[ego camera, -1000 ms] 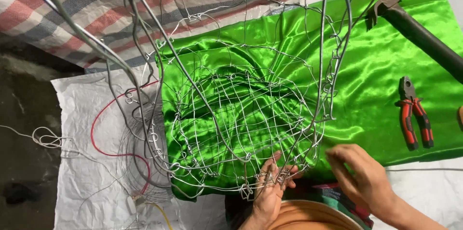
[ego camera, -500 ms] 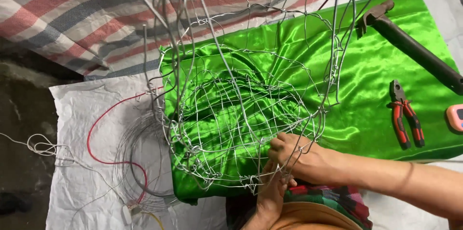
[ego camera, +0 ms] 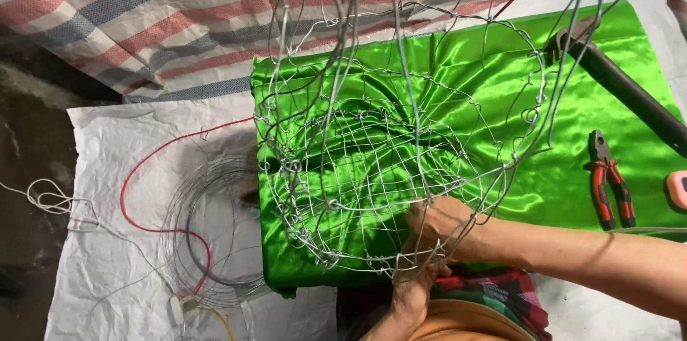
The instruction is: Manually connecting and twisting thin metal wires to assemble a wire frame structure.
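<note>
A round frame of bent silver wire [ego camera: 372,162] stands over a shiny green satin cloth [ego camera: 572,119]. My right hand [ego camera: 438,218] reaches in from the right and grips wires at the frame's near rim. My left hand [ego camera: 417,285] comes up from below and pinches the same rim just under the right hand. The two hands touch each other at the wire.
Red-handled pliers [ego camera: 608,182] lie on the cloth at the right, beside a dark hammer [ego camera: 615,83] and a pink object [ego camera: 677,189] at the edge. A coil of thin wire [ego camera: 215,234] and a red cable [ego camera: 143,191] lie on a white sack [ego camera: 107,269] to the left. Striped tarp [ego camera: 143,19] lies behind.
My right hand moved left from beside the frame onto its near rim and closed on the wires. My left hand stayed at the rim. The view shifted, so the frame looks more central.
</note>
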